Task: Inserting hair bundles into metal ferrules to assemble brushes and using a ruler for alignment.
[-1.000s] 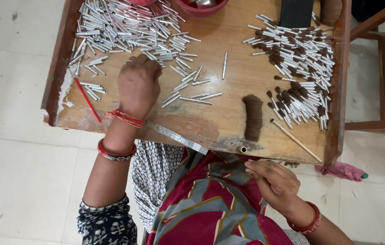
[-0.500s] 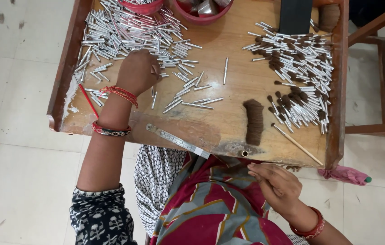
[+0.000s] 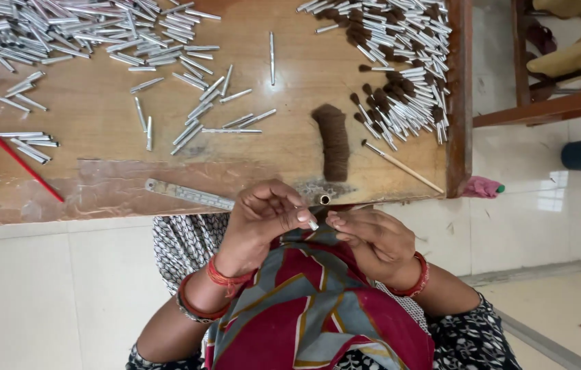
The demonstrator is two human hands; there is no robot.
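Hundreds of slim silver metal tubes (image 3: 85,27) lie scattered over a worn wooden table (image 3: 98,185) with a raised rim, standing on a pale tiled floor (image 3: 43,294). A second heap, tubes tipped with brown fibre (image 3: 400,62), crowds the far right corner beside a dark fuzzy fibre bundle (image 3: 333,142). Just below the table's near edge, the left hand (image 3: 263,223) pinches one small tube (image 3: 312,224) between fingertips, touching the curled, closed right hand (image 3: 369,240).

- Bare wood runs along the bench (image 3: 98,185) near edge, between the red stick (image 3: 21,163) and the brown fibre bundle (image 3: 335,142).
- Loose metal tubes (image 3: 194,123) crowd the far edge.
- Filled tubes (image 3: 400,75) block the right corner.
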